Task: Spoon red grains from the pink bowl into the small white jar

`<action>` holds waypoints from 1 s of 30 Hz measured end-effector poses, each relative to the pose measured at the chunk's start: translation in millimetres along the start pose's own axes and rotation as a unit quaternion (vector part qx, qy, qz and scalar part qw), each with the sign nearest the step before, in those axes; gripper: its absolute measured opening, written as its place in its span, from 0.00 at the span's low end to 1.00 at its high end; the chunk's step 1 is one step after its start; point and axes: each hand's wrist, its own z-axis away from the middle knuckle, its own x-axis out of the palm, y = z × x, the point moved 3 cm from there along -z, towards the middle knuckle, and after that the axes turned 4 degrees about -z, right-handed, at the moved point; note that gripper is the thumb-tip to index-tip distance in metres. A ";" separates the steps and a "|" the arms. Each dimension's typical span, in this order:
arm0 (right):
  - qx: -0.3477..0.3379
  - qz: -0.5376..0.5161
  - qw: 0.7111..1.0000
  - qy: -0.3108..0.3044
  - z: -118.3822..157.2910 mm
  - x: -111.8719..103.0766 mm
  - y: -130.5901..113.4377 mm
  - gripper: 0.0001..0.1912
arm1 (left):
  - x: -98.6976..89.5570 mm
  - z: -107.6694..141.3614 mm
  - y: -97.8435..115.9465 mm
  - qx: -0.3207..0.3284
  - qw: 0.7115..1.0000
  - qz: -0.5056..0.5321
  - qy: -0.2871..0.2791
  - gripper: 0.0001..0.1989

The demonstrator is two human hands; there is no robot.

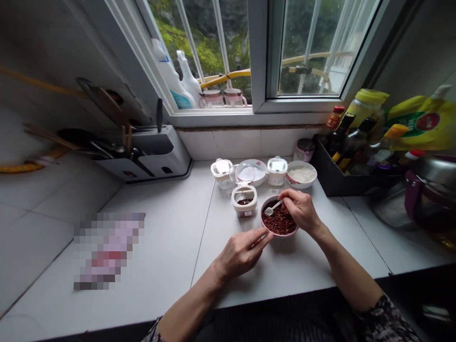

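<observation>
A pink-rimmed bowl [280, 235] stands on the counter, filled with dark red-brown dried bits that look like Sichuan peppercorns [281, 222]. My left hand [242, 254] grips its near left rim between thumb and fingers. Over the bowl, my right hand [302, 209] pinches the handle of a small white spoon [270, 211], whose head rests at the peppercorns. Just left of the bowl, a clear seasoning jar [244, 203] with a cream rim stands with its lid raised and some of the same dark bits inside.
Behind are two more lidded jars [221, 171] [277, 172], a bowl of fine white grains [261, 179] and a bowl of white powder [302, 176]. A black bottle box [342, 183] and a metal pot [395, 204] stand right. A utensil rack [174, 156] and a blurred-out flat item [110, 251] are left.
</observation>
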 end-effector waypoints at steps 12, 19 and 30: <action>0.130 -0.133 0.982 -0.022 -2.1 0.9 12.7 0.10 | -0.9 -2.4 0.2 0.004 1.000 0.000 0.007 0.16; 0.158 -0.175 0.972 0.011 -4.7 -5.6 15.2 0.10 | -1.5 -3.4 0.7 0.004 1.000 0.001 0.010 0.15; 0.157 -0.174 0.972 0.013 -4.0 -2.6 16.1 0.09 | 0.3 -1.0 0.1 0.003 1.000 -0.001 0.008 0.16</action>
